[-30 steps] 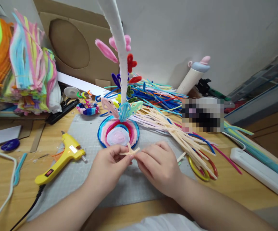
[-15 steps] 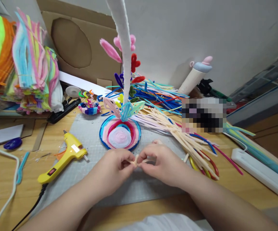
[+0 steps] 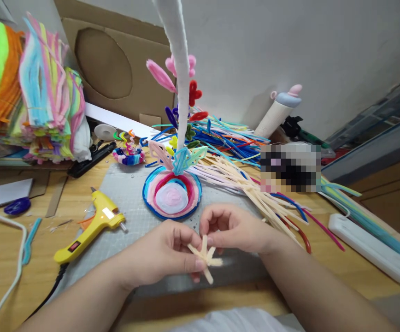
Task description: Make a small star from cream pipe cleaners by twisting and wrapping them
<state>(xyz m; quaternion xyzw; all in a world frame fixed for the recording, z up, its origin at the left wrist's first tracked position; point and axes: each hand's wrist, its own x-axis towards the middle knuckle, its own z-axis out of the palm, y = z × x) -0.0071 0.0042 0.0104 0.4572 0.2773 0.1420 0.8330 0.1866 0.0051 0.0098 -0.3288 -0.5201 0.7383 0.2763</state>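
A small cream star of short pipe-cleaner pieces (image 3: 215, 262) is held up over the front of the cutting mat. My left hand (image 3: 165, 253) pinches it between thumb and fingers on its left side. At its upper arm, the curled thumb and fingers of my right hand (image 3: 236, 230) close on the tip. Just behind my hands stands a round base of coiled pipe cleaners (image 3: 145, 196), ringed in blue, pink and white. Pastel loops (image 3: 182, 160) and a tall white fuzzy stem (image 3: 183, 92) with coloured flowers rise from it.
A yellow glue gun (image 3: 92, 226) lies on the grey mat (image 3: 117, 263) at left, its cord running forward. Loose cream pipe cleaners (image 3: 258, 196) spread to the right. Bundled pipe cleaners (image 3: 41, 92) are stacked at back left. A white power strip (image 3: 369, 249) lies far right.
Both hands have come slightly nearer to me. The cream piece, mostly hidden between my fingertips before, now shows as a star with its arms spread.
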